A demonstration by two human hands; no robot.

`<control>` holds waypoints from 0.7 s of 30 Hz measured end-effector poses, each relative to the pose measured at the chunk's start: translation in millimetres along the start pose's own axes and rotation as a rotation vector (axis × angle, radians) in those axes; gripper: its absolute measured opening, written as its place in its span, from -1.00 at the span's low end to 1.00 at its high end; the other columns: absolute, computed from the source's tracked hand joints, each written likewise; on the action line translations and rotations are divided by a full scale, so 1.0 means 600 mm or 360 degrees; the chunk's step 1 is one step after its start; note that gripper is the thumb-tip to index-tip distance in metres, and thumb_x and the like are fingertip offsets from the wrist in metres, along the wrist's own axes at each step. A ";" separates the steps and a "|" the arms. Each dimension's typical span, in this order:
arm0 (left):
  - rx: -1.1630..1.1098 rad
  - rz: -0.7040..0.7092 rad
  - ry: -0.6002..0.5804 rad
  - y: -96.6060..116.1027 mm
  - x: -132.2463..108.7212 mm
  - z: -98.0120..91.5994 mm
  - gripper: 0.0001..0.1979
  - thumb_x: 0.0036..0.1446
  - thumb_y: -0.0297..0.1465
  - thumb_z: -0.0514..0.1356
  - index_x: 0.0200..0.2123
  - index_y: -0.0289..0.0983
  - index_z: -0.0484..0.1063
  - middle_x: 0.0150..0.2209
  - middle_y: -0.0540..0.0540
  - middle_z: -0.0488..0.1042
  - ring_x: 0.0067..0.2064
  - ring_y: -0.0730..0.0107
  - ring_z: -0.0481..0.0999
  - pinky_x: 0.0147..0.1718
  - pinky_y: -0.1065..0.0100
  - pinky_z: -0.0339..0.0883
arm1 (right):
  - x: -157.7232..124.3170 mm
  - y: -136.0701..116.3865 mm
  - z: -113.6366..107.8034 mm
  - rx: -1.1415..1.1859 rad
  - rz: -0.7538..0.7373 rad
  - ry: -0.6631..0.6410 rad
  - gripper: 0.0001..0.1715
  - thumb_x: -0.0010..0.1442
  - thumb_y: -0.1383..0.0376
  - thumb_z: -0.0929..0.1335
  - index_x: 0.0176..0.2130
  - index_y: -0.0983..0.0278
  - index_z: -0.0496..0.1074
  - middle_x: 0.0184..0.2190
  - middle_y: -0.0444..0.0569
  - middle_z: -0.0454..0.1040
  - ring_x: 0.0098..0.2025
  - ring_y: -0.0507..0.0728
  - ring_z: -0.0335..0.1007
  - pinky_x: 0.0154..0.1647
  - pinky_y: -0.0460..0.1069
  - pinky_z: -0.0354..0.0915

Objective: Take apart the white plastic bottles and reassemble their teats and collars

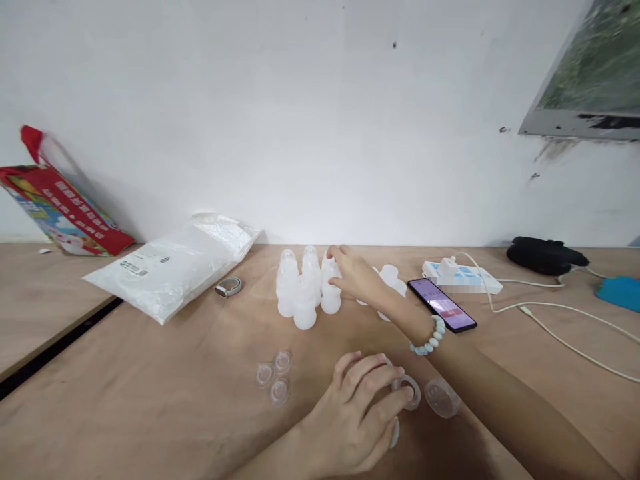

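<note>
A person's right hand (353,272) curled thumb and fingers around a white bottle (331,301) at the right edge of the clustered bottles (305,312), apparently steadying it; the left hand (364,403) spread loosely over translucent rings (417,395), its hold unclear.

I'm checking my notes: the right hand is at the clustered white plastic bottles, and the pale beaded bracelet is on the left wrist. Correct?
One slip: the head view shows the pale beaded bracelet on the right wrist. The right hand is at the clustered white plastic bottles.
</note>
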State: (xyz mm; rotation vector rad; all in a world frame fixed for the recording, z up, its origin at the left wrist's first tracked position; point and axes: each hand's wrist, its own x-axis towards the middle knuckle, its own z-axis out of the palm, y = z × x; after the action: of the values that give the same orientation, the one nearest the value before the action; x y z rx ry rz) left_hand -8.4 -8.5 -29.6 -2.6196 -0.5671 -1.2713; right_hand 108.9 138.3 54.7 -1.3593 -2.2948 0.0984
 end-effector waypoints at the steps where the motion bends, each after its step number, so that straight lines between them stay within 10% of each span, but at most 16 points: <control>1: -0.0005 0.0003 0.0008 0.000 0.001 0.000 -0.67 0.23 -0.52 0.06 0.07 -0.30 0.28 -0.03 -0.14 0.53 0.15 0.21 0.35 0.20 0.17 0.04 | 0.000 0.001 -0.002 0.0003 0.0003 0.0009 -0.53 0.05 0.43 0.47 -0.07 0.28 0.29 -0.13 0.03 0.39 -0.28 0.14 0.38 -0.30 -0.01 0.25; 11: -0.0129 0.0028 -0.0175 -0.011 0.005 -0.004 -0.73 0.25 -0.53 0.05 0.01 -0.33 0.36 -0.05 -0.16 0.55 0.10 0.19 0.38 0.11 0.16 0.09 | -0.033 0.073 -0.081 -0.0040 0.0192 0.0268 -0.71 0.20 0.39 0.35 -0.05 0.30 0.34 -0.15 0.06 0.51 -0.15 0.21 0.43 -0.18 0.06 0.28; 16: -0.0078 0.0162 -0.0349 -0.016 0.002 -0.004 -0.80 0.27 -0.54 0.00 -0.17 -0.35 0.41 -0.26 -0.15 0.55 -0.24 0.25 0.47 -0.20 0.23 0.26 | -0.077 0.090 -0.095 -0.0033 0.0261 0.0292 -0.84 0.20 0.41 0.31 -0.18 0.30 0.43 -0.27 0.03 0.57 -0.20 0.19 0.47 -0.20 0.05 0.29; 21: 0.0257 0.0082 -0.0709 -0.042 0.016 -0.014 -0.86 0.22 -0.53 0.08 -0.38 -0.29 0.38 -0.44 -0.05 0.49 -0.45 0.28 0.43 -0.44 0.27 0.22 | -0.154 0.071 -0.080 0.0204 0.0063 -0.0127 -0.88 0.19 0.37 0.31 -0.32 0.26 0.46 -0.40 -0.06 0.56 -0.37 0.11 0.45 -0.34 -0.02 0.26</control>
State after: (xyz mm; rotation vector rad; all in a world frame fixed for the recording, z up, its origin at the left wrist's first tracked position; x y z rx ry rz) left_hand -19.1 14.8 -17.0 -2.7601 -0.6297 -0.5923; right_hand 200.7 73.5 52.2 -1.3578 -2.2839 0.3124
